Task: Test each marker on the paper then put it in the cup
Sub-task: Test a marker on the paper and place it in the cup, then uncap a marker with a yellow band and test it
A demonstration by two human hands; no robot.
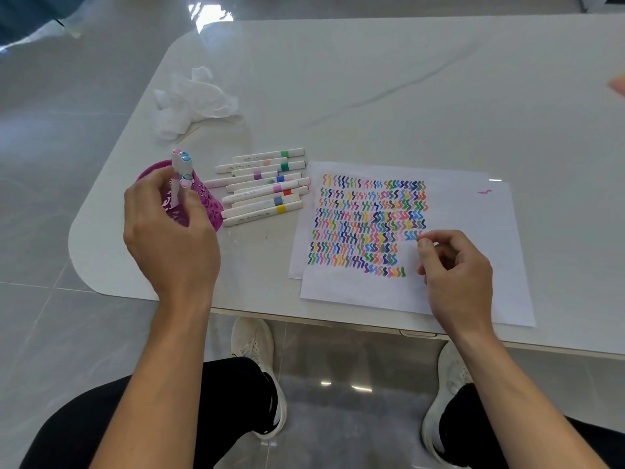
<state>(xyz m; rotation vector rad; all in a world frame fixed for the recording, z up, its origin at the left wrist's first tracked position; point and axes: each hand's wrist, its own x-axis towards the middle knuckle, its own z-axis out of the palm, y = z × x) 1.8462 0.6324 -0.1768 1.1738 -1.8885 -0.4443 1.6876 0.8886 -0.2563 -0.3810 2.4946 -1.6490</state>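
Marker (pixel 175 193) pinched in left fingers (pixel 154 186), cup (pixel 207 205) just beyond them; lower straight, release inside rim; right fingers (pixel 425 246) loosely curled, empty, paper (pixel 473 214) beneath.

crumpled white tissue (pixel 194 99) far-L on tbl (pixel 372 79) | white sneakers (pixel 253 350) below tbl edge

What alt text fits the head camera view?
A person's left hand holds a marker at a purple cup, while the right hand rests on paper marked with colourful squiggles. More markers lie on the white table between cup and paper.
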